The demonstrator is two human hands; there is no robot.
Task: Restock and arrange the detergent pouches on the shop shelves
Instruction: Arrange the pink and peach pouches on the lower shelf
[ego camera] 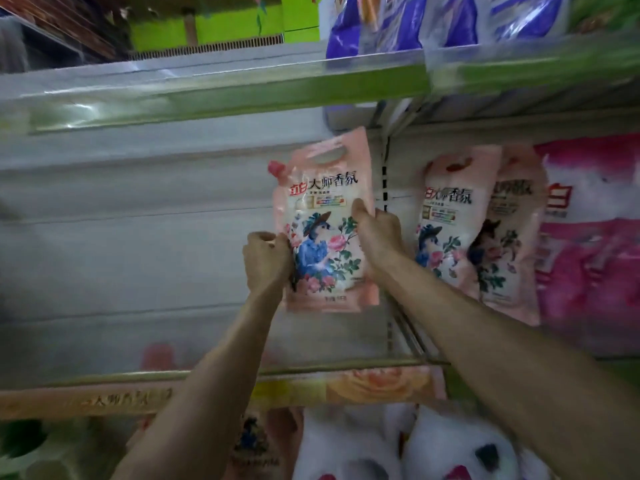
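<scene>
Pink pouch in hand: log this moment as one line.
left hand: grips pink pouch | right hand: grips same | pouch: upright, at shelf | matching pouches: right

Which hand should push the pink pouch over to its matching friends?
Probably the left hand: it grips the pink pouch on the edge away from the matching pouches; the right hand sits between.

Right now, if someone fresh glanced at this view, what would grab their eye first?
The pink pouch held upright at the centre, the left hand on its left edge and the right hand on its right, in front of a mostly bare shelf bay. Next, two matching pouches standing to its right, beside a brighter pink pack. Purple bags sit on the shelf above.
</scene>
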